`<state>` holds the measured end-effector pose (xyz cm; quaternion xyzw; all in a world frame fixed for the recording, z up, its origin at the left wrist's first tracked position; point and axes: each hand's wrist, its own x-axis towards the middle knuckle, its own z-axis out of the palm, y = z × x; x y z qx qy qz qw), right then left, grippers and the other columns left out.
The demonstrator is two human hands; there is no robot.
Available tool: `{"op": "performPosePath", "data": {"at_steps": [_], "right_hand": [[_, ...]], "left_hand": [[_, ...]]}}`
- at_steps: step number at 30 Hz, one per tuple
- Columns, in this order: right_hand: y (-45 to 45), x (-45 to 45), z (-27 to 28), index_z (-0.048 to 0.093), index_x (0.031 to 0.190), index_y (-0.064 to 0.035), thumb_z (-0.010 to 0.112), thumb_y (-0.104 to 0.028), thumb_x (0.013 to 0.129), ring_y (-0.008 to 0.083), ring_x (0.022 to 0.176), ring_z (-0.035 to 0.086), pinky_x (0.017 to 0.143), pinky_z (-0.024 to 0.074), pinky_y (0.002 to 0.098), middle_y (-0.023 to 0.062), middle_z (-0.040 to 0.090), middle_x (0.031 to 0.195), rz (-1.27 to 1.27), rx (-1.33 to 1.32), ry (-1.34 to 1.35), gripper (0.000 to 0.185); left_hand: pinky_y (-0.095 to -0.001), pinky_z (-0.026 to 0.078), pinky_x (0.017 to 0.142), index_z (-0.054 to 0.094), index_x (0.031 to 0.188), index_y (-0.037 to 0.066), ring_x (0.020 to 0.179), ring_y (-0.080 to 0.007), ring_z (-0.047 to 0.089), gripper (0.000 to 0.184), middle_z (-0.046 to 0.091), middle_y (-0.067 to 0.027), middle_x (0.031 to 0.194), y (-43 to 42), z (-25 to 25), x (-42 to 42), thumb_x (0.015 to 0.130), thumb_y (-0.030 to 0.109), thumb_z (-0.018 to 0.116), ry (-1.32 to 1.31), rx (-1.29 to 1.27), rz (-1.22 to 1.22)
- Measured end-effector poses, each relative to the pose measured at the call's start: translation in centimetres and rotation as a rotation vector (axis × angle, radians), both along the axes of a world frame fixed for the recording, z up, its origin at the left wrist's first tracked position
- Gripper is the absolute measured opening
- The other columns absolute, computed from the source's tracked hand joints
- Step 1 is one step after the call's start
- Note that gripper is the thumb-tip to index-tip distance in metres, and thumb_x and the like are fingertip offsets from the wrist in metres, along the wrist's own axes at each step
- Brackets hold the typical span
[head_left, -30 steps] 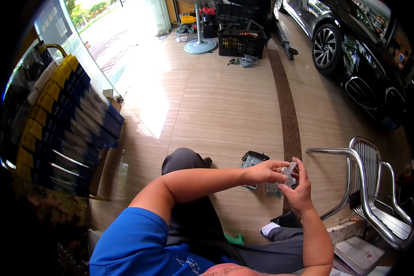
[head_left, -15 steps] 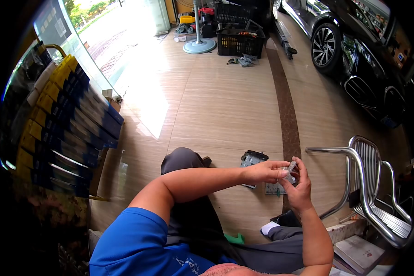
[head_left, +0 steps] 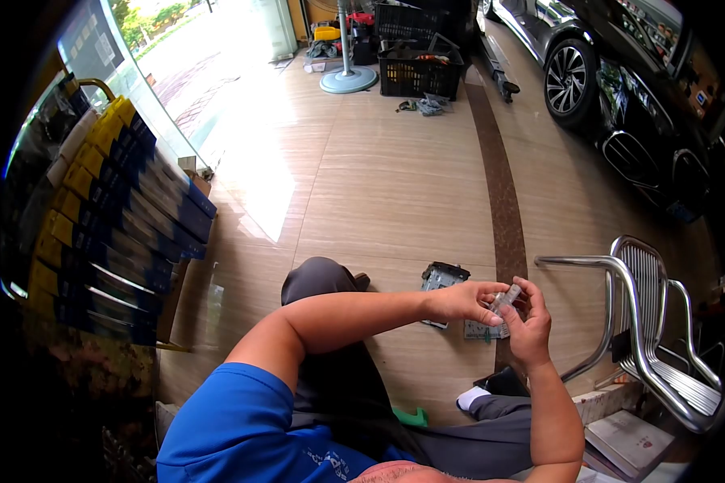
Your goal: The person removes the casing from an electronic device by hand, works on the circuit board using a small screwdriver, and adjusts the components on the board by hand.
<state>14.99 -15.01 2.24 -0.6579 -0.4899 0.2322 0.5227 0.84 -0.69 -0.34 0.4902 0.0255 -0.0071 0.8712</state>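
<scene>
A small clear plastic piece (head_left: pixel 506 299) is held up between my two hands, tilted, with part of it hidden by the fingers. My left hand (head_left: pixel 475 303) reaches across from the left, its thumb and fingers closed on one end. From the right, my right hand (head_left: pixel 529 324) pinches the piece with the thumb while the fingers curl behind it. Below the hands lies a light flat panel (head_left: pixel 477 330) with a bit of green on it. Just left of that, a grey boxy metal unit with a black edge (head_left: pixel 443 278) rests on the floor.
A metal chair (head_left: pixel 640 322) stands close on my right, near some books (head_left: pixel 630 443). On the left is a rack of blue and yellow packages (head_left: pixel 113 217). Farther off are a fan base (head_left: pixel 349 80), black crates (head_left: pixel 419 76) and a dark car (head_left: pixel 620 97). A green object (head_left: pixel 411 417) lies by my leg.
The clear piece has turned slightly between my hands. My left fingers have shifted their hold a little lower, and my right fingers have opened slightly around it.
</scene>
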Motion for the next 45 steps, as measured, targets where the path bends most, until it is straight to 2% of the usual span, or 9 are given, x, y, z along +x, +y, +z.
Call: {"op": "performPosePath", "data": {"at_steps": [7,17,19,26,28,29,31,36,45], "right_hand": [[0.0,0.2,-0.3,0.059,0.109,0.0008,0.068,-0.004,0.088,0.0163,0.094,0.063,0.084,0.0515,0.0294,0.0113,0.063,0.115,0.004,0.072,0.089,0.024],[0.0,0.3,0.7,0.064,0.093,0.0006,0.065,-0.006,0.09,0.0162,0.092,0.063,0.081,0.0503,0.0292,0.013,0.067,0.105,-0.002,0.074,-0.006,0.007],[-0.1,0.5,0.8,0.065,0.094,0.0011,0.061,-0.007,0.095,0.0115,0.091,0.06,0.082,0.048,0.0253,0.0099,0.066,0.108,0.012,0.05,-0.005,0.009],[-0.1,1.0,0.2,0.063,0.107,0.0026,0.06,-0.011,0.097,0.0104,0.092,0.06,0.083,0.0484,0.0247,0.0071,0.066,0.105,-0.074,0.072,0.094,0.017],[-0.2,1.2,0.5,0.062,0.113,0.0025,0.064,-0.012,0.093,0.0141,0.092,0.061,0.083,0.0489,0.0268,0.0102,0.066,0.107,-0.068,-0.021,0.091,0.025],[-0.2,1.2,0.5,0.062,0.113,0.0025,0.064,-0.012,0.093,0.0141,0.092,0.061,0.083,0.0489,0.0268,0.0102,0.066,0.107,-0.068,-0.021,0.091,0.025],[-0.2,1.3,0.1,0.059,0.12,0.0032,0.069,-0.016,0.089,0.0175,0.093,0.063,0.084,0.0498,0.0293,0.0126,0.066,0.109,-0.014,-0.095,0.059,0.038],[-0.2,1.4,-0.1,0.056,0.125,0.0061,0.074,-0.019,0.083,0.024,0.099,0.064,0.087,0.0502,0.0349,0.0176,0.065,0.114,0.106,-0.24,0.056,0.052],[-0.4,1.9,0.7,0.056,0.124,0.0052,0.079,-0.017,0.079,0.0167,0.097,0.063,0.085,0.0511,0.0311,0.0131,0.066,0.108,0.163,-0.331,0.202,0.055]], "left_hand": [[-0.0301,0.044,0.099,0.033,0.145,0.002,0.113,-0.014,0.054,0.076,0.057,-0.0085,0.124,-0.3,-1.8,0.6,0.083,0.005,0.076,-0.025,0.135,0.055],[-0.0314,0.049,0.09,0.034,0.144,0.002,0.107,-0.0174,0.056,0.079,0.055,-0.0114,0.12,-0.5,-1.0,0.1,0.079,0.01,0.079,-0.014,0.44,0.147],[-0.0362,0.049,0.092,0.039,0.14,-0.002,0.108,-0.0269,0.06,0.082,0.06,-0.0189,0.12,-0.5,0.3,-0.3,0.073,0.02,0.082,0.072,0.659,0.183],[-0.0361,0.049,0.093,0.034,0.143,-0.002,0.111,-0.0318,0.06,0.09,0.059,-0.0237,0.122,-0.7,1.1,-0.6,0.07,0.022,0.082,0.054,0.767,0.22],[-0.0375,0.048,0.093,0.031,0.144,-0.002,0.112,-0.0339,0.059,0.094,0.058,-0.0257,0.122,-0.7,1.1,-0.7,0.069,0.022,0.082,0.076,0.762,0.226],[-0.0375,0.048,0.093,0.031,0.144,-0.002,0.112,-0.0339,0.059,0.094,0.058,-0.0257,0.122,-0.6,0.8,-0.6,0.069,0.022,0.082,0.076,0.762,0.226],[-0.0345,0.051,0.081,0.023,0.15,0.004,0.093,-0.0245,0.06,0.097,0.055,-0.0204,0.116,-0.6,0.3,-0.6,0.073,0.018,0.081,0.055,0.787,0.235],[-0.0351,0.05,0.082,0.023,0.15,0.003,0.096,-0.0263,0.06,0.094,0.055,-0.0209,0.119,-0.5,0.9,-0.7,0.073,0.014,0.076,0.026,0.822,0.218],[-0.0355,0.048,0.09,0.024,0.15,0.003,0.108,-0.0274,0.056,0.094,0.051,-0.021,0.127,-0.6,0.5,-0.5,0.072,0.01,0.076,0.034,0.871,0.221]]}}
